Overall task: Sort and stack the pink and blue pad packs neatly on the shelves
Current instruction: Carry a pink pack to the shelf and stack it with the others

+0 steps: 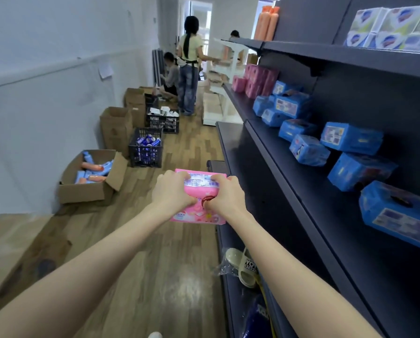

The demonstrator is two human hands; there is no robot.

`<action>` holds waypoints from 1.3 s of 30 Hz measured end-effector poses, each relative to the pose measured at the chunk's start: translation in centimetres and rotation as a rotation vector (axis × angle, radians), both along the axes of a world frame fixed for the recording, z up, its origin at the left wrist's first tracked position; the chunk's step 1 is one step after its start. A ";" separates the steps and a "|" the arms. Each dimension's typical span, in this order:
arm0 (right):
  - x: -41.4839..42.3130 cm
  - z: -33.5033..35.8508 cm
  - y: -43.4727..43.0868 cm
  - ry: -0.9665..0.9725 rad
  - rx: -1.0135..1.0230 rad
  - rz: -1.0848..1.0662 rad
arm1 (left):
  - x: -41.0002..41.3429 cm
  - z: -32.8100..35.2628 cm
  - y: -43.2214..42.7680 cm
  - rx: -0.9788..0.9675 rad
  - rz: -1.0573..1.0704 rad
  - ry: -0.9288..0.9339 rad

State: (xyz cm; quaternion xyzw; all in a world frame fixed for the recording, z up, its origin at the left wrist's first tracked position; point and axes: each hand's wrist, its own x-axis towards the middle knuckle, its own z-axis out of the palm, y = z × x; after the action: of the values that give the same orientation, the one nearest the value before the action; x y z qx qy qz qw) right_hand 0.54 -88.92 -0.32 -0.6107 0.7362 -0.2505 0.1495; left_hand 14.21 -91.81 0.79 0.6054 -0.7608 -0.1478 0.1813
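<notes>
Both my hands hold one pink pad pack (199,215) out in front of me over the aisle floor, left of the dark shelf unit. My left hand (172,190) grips its left side and my right hand (224,195) grips its right side, fingers curled over the top edge. On the middle shelf (308,191) to the right lie several blue pad packs (350,137), loosely scattered and tilted. Further along that shelf stands a cluster of pink packs (257,80).
Open cardboard boxes (92,179) and black crates (145,148) line the left wall. Two people (189,67) work at the aisle's far end. A slipper (246,267) lies on the bottom shelf. White packs (394,28) sit on the top shelf.
</notes>
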 end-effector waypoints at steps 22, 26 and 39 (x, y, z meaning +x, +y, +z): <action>-2.9 0.9 -23.7 0.041 -0.043 -0.096 | -3.4 1.3 -24.8 -0.036 -0.117 0.026; -3.3 1.2 -27.8 0.108 -0.076 -0.078 | -3.9 1.4 -29.0 -0.076 -0.154 0.066; -8.7 -2.2 -39.7 0.075 0.016 -0.045 | -9.4 -2.0 -40.8 0.015 -0.184 0.062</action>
State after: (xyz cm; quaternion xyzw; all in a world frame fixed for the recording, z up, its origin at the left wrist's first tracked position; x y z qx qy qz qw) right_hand -8.19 -128.64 -2.54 -0.6017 0.7569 -0.2248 0.1207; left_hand 4.85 -132.59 -1.23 0.5296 -0.8060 -0.1881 0.1860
